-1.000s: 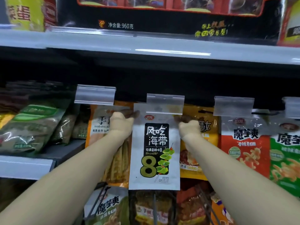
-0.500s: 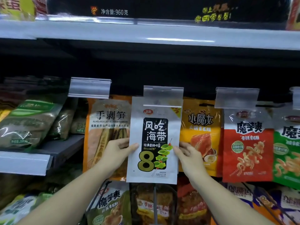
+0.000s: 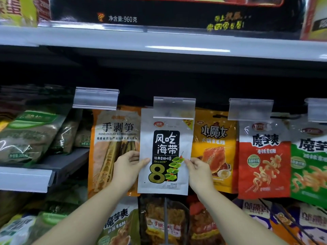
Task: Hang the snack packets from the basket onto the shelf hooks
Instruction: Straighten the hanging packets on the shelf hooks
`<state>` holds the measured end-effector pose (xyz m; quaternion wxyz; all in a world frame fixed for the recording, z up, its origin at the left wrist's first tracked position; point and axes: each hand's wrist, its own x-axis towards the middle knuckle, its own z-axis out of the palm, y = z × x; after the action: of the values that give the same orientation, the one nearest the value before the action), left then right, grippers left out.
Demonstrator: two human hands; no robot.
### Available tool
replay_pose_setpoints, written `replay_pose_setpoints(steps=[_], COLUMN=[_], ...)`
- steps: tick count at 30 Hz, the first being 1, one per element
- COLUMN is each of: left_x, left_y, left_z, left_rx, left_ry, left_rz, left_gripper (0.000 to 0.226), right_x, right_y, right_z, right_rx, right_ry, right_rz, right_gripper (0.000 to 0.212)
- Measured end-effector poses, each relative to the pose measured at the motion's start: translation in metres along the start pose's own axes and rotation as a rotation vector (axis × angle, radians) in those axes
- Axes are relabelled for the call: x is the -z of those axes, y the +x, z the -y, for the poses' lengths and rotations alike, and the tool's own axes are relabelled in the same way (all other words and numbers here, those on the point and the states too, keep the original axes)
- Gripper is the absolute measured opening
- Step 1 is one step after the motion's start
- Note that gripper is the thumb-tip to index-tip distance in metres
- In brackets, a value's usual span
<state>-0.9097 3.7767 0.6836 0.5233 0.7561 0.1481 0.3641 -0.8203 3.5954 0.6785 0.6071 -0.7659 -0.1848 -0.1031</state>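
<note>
A white seaweed snack packet [image 3: 166, 138] with a black label and a big gold 8 hangs from the middle shelf hook, its top behind a clear price-tag holder [image 3: 174, 107]. My left hand [image 3: 127, 169] holds the packet's left edge at mid height, thumb on the front. My right hand [image 3: 199, 169] pinches its right edge at the same height. The basket is out of view.
An orange bamboo-shoot packet [image 3: 113, 142] hangs to the left, a yellow packet [image 3: 215, 144], a red one [image 3: 263, 165] and a green one [image 3: 309, 170] to the right. Green bags [image 3: 30, 133] lie on a left shelf. More packets hang below. A white shelf edge [image 3: 159, 43] runs overhead.
Both hands came down from the packet's top corners at the hook to its side edges at mid height. The packet stays hanging on the hook. The view shifted slightly.
</note>
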Motion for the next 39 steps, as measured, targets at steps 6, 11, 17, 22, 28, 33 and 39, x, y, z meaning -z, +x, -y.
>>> replay_pose_setpoints(steps=[6, 11, 17, 22, 28, 33, 39], left_x=[-0.009, -0.02, -0.082, -0.129, -0.15, -0.158, -0.16], left_y=[-0.022, -0.033, -0.044, -0.036, -0.01, 0.001, 0.0], left_z=[-0.006, -0.014, -0.044, -0.08, -0.127, -0.145, -0.144], left_rx=[-0.119, -0.364, -0.934, -0.879, -0.628, -0.489, -0.436], left_ry=[0.113, 0.419, 0.687, 0.956, 1.214, 1.241, 1.239], left_rz=[-0.1, -0.278, -0.014, 0.003, -0.005, 0.051, 0.04], left_gripper=[0.052, 0.06, 0.049, 0.062, 0.067, 0.05, 0.052], right_x=[0.018, 0.056, 0.103, 0.121, 0.133, 0.141, 0.141], right_y=[-0.01, -0.013, 0.001, 0.019, 0.046, 0.064, 0.065], right_z=[-0.003, -0.004, -0.012, -0.012, 0.02, 0.041, 0.043], right_rx=[0.071, 0.094, 0.44, 0.488, 0.604, 0.476, 0.438], right_ry=[-0.207, -0.271, -0.492, -0.755, -1.094, -1.194, -1.181], right_rz=[0.033, 0.024, -0.089, -0.025, -0.126, 0.037, 0.092], right_gripper=[0.031, 0.029, 0.037, 0.055, 0.065, 0.049, 0.046])
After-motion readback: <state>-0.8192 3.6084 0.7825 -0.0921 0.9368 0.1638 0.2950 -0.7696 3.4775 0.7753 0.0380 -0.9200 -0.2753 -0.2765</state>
